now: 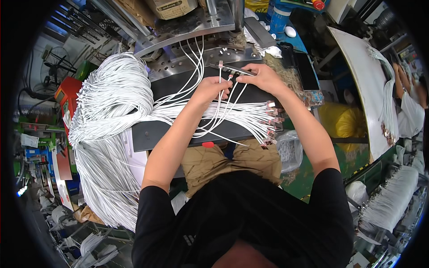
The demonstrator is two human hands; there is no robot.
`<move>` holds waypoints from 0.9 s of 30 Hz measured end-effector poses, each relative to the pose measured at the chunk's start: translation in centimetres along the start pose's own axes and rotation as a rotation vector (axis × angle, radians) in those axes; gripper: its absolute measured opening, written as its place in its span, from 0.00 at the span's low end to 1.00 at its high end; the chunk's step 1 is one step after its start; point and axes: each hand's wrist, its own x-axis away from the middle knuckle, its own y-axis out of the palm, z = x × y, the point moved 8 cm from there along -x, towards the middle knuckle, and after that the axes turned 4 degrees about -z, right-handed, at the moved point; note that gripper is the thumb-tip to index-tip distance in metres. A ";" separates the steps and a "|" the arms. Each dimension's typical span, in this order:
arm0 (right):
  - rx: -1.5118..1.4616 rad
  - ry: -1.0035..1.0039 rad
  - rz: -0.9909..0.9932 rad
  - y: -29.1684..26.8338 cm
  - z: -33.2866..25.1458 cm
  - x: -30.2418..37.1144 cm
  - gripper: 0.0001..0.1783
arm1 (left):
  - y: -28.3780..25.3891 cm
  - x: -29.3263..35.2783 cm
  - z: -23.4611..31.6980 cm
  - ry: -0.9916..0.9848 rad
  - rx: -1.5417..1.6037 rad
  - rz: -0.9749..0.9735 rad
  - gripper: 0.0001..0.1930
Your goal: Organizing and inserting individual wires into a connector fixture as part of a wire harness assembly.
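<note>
The left hand [210, 90] has its grip closed on a few thin white cables with small metal end connectors [220, 71], holding their ends upright so the connectors point toward the perforated steel fixture plate [187, 27] at the far edge. The right hand [263, 77] has its grip pinched together on a slim silver metal rod-like tool [232, 69], laid nearly level with its tip meeting the connector ends held by the left hand; this brings tool and connector together directly in front of the fixture.

Both hands work above the dark flat surface [152, 134], which gives contrast against the white cable. A fan of the same cables lies across it, connector ends [272, 118] spread to the person's right where each can be picked singly. The large looped bundle of white cables [109, 102] hangs over the left edge, keeping the bulk off the work zone.

At the far right, another person [411, 107] handles similar cables at a separate white board [362, 76].
</note>
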 end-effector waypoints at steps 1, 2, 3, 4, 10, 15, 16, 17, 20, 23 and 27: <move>0.000 0.000 0.000 0.1 -0.1 0.1 0.27 | 0.2 0.2 0.1 0.012 0.013 0.011 0.09; 0.000 -0.002 0.040 -0.2 -0.2 0.2 0.26 | 0.2 0.3 0.2 0.025 0.027 0.022 0.09; -0.001 -0.005 0.080 -0.4 -0.4 0.4 0.26 | 0.0 0.3 0.1 0.024 0.027 0.023 0.09; -0.001 -0.007 0.119 -0.7 -0.5 0.5 0.26 | -0.2 0.3 0.1 0.018 0.009 0.016 0.09; -0.037 -0.024 0.099 -0.8 0.6 0.2 0.25 | -0.4 0.2 -0.1 -0.086 -0.038 -0.041 0.11; -0.021 -0.046 0.028 -0.1 -0.1 0.4 0.24 | 0.1 0.7 0.1 -0.065 -0.014 -0.045 0.12; 0.025 -0.055 0.045 -0.3 -0.2 0.3 0.24 | 0.2 0.7 0.1 -0.058 -0.019 -0.046 0.13; 0.025 -0.055 0.046 -0.3 -0.1 0.3 0.24 | 0.3 0.8 0.2 -0.050 -0.025 -0.047 0.13; -0.042 -0.023 0.003 -0.1 0.3 0.3 0.24 | 0.4 0.9 0.2 -0.030 -0.026 -0.039 0.13; -0.019 -0.036 -0.038 0.3 0.3 0.3 0.24 | 0.7 0.9 0.5 -0.006 -0.018 -0.020 0.14; -0.054 -0.029 -0.025 0.3 0.1 0.6 0.24 | -0.6 0.6 1.1 0.018 0.103 0.169 0.15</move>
